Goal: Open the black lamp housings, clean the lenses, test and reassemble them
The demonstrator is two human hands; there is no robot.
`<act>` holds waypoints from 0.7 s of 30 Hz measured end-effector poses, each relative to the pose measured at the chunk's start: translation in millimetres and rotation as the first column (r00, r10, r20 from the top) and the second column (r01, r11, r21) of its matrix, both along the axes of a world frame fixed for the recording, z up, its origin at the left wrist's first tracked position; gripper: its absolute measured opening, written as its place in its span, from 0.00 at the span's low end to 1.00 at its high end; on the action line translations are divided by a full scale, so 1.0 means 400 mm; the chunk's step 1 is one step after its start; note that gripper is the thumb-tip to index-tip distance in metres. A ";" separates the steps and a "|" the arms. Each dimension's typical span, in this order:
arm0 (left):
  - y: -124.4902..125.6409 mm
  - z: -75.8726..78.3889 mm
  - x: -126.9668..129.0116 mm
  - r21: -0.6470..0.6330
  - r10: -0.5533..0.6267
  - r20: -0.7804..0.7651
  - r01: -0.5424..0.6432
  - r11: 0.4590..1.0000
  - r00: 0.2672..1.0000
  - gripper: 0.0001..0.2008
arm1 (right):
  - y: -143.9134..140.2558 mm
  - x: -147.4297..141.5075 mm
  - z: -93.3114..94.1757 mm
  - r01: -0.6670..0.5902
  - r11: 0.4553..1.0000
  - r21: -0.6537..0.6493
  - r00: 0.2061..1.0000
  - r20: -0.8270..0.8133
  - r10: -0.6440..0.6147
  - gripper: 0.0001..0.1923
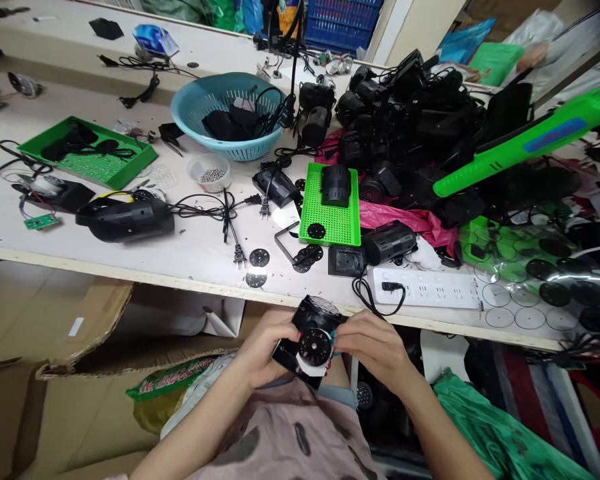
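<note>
Both my hands hold one black lamp housing (311, 337) just below the table's front edge, above my lap. A round black circuit disc with small dots sits on its white face, turned toward me. My left hand (265, 350) grips the housing's left side. My right hand (373, 347) grips its right side, fingertips at the disc's edge, where red and blue wires show. A black cord runs from the housing up to the white power strip (430, 288).
On the table lie a small green perforated tray (330, 213) with a black housing, loose black discs (259, 258), a blue basket (230, 117), a cup of screws (210, 173), a pile of black housings (410, 113), a green tool (530, 143). Cardboard boxes stand below left.
</note>
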State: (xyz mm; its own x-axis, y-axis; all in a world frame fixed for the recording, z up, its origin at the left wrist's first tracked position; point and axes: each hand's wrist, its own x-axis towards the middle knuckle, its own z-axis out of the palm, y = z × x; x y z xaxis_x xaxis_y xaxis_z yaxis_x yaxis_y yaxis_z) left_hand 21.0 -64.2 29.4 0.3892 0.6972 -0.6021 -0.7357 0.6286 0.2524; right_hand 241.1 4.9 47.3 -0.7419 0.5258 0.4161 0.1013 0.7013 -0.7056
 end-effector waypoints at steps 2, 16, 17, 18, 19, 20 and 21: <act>0.002 -0.008 0.000 -0.045 -0.028 0.056 0.031 0.999 0.998 0.15 | 0.001 -0.007 0.002 0.001 0.998 0.059 1.000 0.020 -0.002 0.09; -0.010 0.028 0.017 0.017 0.118 -0.195 -0.117 0.993 0.974 0.19 | -0.073 -0.024 -0.088 0.292 0.912 0.287 0.937 -0.276 -0.213 0.11; -0.011 0.034 0.016 0.056 0.097 -0.273 -0.084 0.995 0.957 0.20 | -0.079 -0.026 -0.093 0.323 0.903 0.282 0.926 -0.290 -0.240 0.11; -0.010 0.039 0.015 0.098 0.076 -0.358 -0.044 0.994 0.931 0.22 | -0.083 -0.030 -0.097 0.353 0.894 0.277 0.915 -0.301 -0.268 0.11; -0.009 0.041 0.013 0.146 0.061 -0.442 0.004 0.989 0.895 0.23 | -0.086 -0.036 -0.102 0.384 0.883 0.271 0.903 -0.308 -0.299 0.11; -0.007 0.040 0.012 0.196 0.055 -0.516 0.056 0.979 0.855 0.24 | -0.086 -0.043 -0.106 0.418 0.870 0.261 0.889 -0.312 -0.334 0.11; -0.005 0.036 0.010 0.238 0.057 -0.573 0.100 0.966 0.818 0.25 | -0.085 -0.050 -0.109 0.457 0.855 0.247 0.872 -0.314 -0.376 0.11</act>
State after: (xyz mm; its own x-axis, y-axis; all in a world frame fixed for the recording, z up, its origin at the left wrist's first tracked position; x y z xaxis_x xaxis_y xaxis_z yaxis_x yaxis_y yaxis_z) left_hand 25.1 -66.0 44.0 0.0464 0.8473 -0.5290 -0.3959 0.5018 0.7690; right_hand 221.2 -29.2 3.7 -0.3337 0.5790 0.7439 0.2851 0.8142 -0.5058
